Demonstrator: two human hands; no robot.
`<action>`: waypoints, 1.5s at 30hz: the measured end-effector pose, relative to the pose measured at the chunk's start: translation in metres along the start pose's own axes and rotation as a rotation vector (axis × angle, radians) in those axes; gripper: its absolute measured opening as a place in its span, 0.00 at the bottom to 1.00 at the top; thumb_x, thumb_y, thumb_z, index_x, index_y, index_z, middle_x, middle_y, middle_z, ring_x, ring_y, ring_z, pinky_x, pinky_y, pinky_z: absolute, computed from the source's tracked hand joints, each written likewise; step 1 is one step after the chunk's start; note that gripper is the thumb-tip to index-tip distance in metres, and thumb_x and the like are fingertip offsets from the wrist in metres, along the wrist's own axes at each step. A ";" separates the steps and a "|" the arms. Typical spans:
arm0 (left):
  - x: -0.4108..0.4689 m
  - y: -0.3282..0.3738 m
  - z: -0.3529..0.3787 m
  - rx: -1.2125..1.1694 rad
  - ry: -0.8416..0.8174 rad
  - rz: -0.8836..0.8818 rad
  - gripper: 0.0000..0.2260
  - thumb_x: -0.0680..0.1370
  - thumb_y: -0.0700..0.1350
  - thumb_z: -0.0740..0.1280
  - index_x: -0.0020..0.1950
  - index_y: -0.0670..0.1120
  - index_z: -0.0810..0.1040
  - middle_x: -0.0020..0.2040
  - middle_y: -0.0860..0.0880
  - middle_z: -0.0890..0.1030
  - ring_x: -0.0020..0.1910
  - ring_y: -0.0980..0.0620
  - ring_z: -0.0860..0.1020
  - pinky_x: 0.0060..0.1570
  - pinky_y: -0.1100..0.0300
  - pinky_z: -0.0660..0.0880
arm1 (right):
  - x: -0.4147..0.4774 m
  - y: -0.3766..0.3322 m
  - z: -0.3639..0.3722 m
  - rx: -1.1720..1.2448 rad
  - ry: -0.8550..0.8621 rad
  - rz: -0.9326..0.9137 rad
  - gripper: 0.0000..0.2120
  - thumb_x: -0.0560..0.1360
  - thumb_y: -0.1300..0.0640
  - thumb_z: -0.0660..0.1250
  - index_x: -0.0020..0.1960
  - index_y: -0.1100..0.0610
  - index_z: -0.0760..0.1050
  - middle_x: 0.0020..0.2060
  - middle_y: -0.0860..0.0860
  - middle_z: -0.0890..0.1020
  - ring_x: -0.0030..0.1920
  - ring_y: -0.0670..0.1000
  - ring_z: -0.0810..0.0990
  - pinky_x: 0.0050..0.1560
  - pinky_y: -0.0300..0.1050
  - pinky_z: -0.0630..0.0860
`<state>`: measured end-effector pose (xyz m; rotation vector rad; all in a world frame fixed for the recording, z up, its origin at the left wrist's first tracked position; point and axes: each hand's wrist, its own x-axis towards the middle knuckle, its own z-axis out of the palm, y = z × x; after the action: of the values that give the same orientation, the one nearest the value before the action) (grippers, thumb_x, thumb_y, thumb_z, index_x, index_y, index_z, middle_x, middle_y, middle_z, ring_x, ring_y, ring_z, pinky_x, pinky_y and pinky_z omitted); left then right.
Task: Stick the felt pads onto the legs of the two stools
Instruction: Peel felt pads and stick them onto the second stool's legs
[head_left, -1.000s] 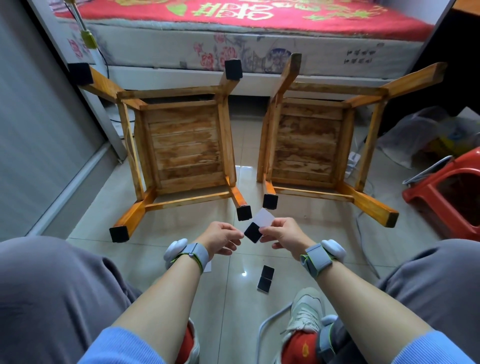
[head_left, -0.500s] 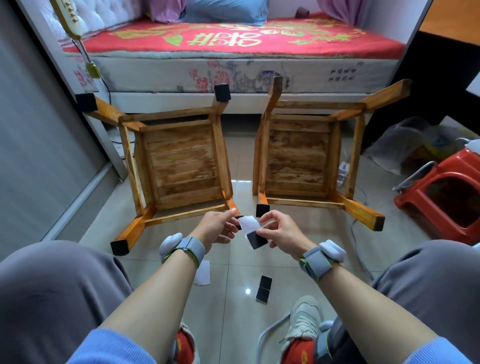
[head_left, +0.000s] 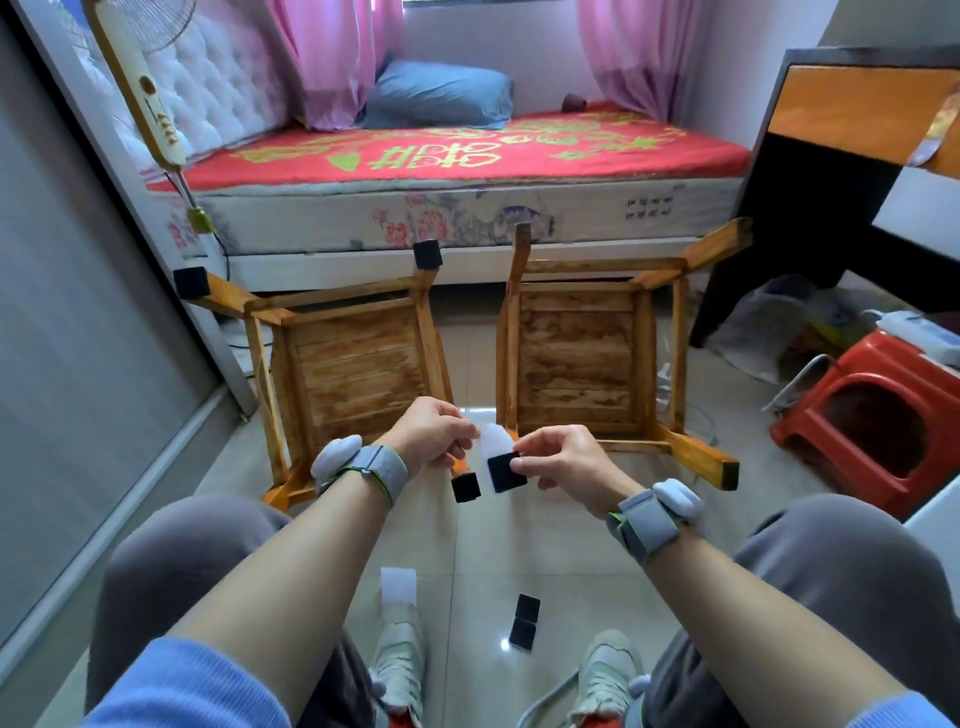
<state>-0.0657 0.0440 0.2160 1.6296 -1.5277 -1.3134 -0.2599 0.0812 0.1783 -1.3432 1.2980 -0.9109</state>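
Knees: grey trouser legs (head_left: 197, 561) fill the near left and right, pale shoes (head_left: 400, 660) between them on the tiled floor (head_left: 483, 551)
Spare pads: two black felt squares (head_left: 524, 621) lie touching each other on the floor between the forearms, just beyond the shoes
Loose backing: a white paper square (head_left: 398, 585) lies flat on the floor left of the spare pads, apart from them
Right hand (head_left: 566, 460): thumb and forefinger pinched together on the right edge of a black felt pad (head_left: 505, 472), held above the floor between the two stools
Left hand (head_left: 428, 434): fingertips closed on the white backing sheet (head_left: 493, 441) that curls up from the top of the held pad
Wrists: grey straps with white modules on both
Left stool (head_left: 358, 369): upside down, seat on the floor, legs splayed upward; black pads show on the near right leg (head_left: 466, 487), just left of the held pad, and on both far legs (head_left: 427, 254); the near left leg end is hidden behind the left wrist
Right stool (head_left: 587, 364): upside down beside the left one, close but apart; the near right leg end (head_left: 727, 474) shows bare wood; the far leg ends also look bare
Right side: a red plastic stool (head_left: 862, 415), near a dark cabinet (head_left: 810, 223)
Far: a bed with a red cover (head_left: 467, 153), just behind both stools
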 end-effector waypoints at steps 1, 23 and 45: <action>0.001 0.009 -0.001 0.019 0.003 0.007 0.04 0.74 0.37 0.68 0.44 0.36 0.80 0.31 0.44 0.77 0.27 0.51 0.74 0.32 0.60 0.72 | 0.002 -0.006 -0.004 0.012 0.018 -0.015 0.05 0.71 0.62 0.75 0.46 0.61 0.82 0.38 0.54 0.83 0.36 0.49 0.79 0.32 0.37 0.75; 0.122 0.075 -0.029 0.140 0.309 0.149 0.07 0.73 0.45 0.69 0.41 0.42 0.81 0.38 0.43 0.81 0.37 0.47 0.80 0.35 0.58 0.79 | 0.135 -0.114 -0.080 0.012 0.252 -0.236 0.02 0.77 0.59 0.68 0.48 0.54 0.76 0.42 0.54 0.81 0.41 0.53 0.80 0.31 0.39 0.75; 0.149 0.075 -0.020 0.359 0.318 0.216 0.08 0.74 0.49 0.70 0.40 0.46 0.80 0.41 0.46 0.81 0.43 0.47 0.81 0.45 0.51 0.83 | 0.251 -0.146 -0.084 0.064 0.445 -0.105 0.04 0.75 0.57 0.71 0.41 0.55 0.79 0.37 0.54 0.81 0.33 0.48 0.77 0.26 0.36 0.73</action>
<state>-0.0975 -0.1184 0.2475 1.7252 -1.7451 -0.6550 -0.2759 -0.1925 0.3052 -1.2065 1.5237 -1.3685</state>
